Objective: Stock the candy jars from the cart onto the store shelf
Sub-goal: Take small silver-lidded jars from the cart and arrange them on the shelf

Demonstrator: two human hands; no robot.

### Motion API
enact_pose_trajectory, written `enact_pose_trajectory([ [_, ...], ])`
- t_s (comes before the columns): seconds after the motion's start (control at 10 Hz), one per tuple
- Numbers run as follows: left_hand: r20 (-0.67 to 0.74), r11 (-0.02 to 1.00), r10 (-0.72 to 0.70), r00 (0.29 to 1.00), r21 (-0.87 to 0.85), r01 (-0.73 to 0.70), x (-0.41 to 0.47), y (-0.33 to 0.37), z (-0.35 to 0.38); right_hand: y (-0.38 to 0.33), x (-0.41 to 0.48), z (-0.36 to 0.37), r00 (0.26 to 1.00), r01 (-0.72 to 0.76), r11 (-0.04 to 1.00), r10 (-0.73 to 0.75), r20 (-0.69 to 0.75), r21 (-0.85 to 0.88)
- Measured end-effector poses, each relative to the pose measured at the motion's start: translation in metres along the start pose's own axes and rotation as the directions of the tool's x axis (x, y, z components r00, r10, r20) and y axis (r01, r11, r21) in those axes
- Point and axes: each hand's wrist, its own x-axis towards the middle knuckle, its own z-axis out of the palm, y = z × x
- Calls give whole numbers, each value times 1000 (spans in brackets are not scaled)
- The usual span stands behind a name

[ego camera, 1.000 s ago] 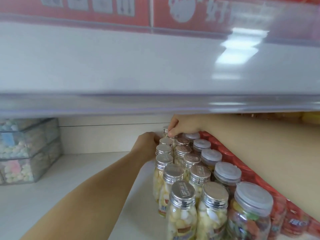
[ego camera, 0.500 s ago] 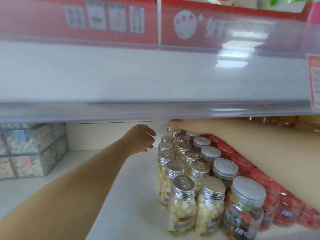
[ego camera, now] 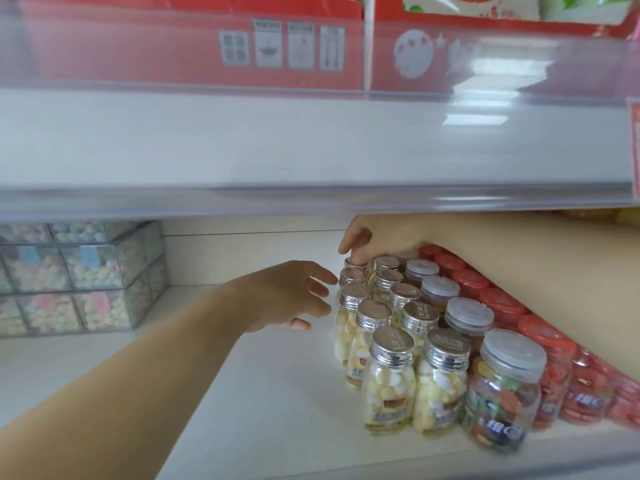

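silver-capped candy jars [ego camera: 391,368] stand in rows on the shelf [ego camera: 277,393]. right hand [ego camera: 370,240] pinches the rearmost jar [ego camera: 354,265] by its cap; left hand [ego camera: 287,299], fingers spread, empty, hovers just left of those jars.

My left hand [ego camera: 287,296] has come off the jars [ego camera: 391,344]: a second ago it pressed the back of the left row, now it hangs just beside them, fingers spread. My view has tipped up, showing more of the red boxes [ego camera: 194,46] above.
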Motion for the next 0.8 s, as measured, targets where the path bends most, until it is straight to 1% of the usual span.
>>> enact_pose_trajectory([
  [0.1, -15, 1000, -8, 1000, 24, 8, 7, -6, 2, -2, 0, -3, 1000, -31, 999, 31, 0, 23],
  [0.2, -23, 999, 0, 1000, 54, 2, 15, -12, 4, 5, -1, -3, 1000, 22, 999, -23, 20, 48],
  [0.3, -45, 999, 6, 999, 47, -4, 21, -20, 6, 6, -8, -1, 999, 20, 990, -26, 36, 139],
  [0.4, -64, 1000, 30, 997, -7, -30, 28, -22, 8, 9, -1, 7, 998, 70, 967, -67, -20, 246],
  [0.5, -133, 998, 56, 990, -33, -61, 42, -18, 6, 9, 9, 14, 993, 70, 960, -41, -111, 272],
  [0.6, -219, 995, 94, 971, 54, -84, 59, -14, 6, 3, 16, 20, 990, 63, 984, -41, -135, 169],
  [0.7, -239, 982, 126, 963, 168, -87, 71, -15, 13, 4, 13, 22, 994, 2, 990, 13, -112, 138],
  [0.8, -275, 964, 141, 951, 258, -69, 78, -15, 20, 10, -2, 17, 976, -62, 998, 61, -210, 2],
])
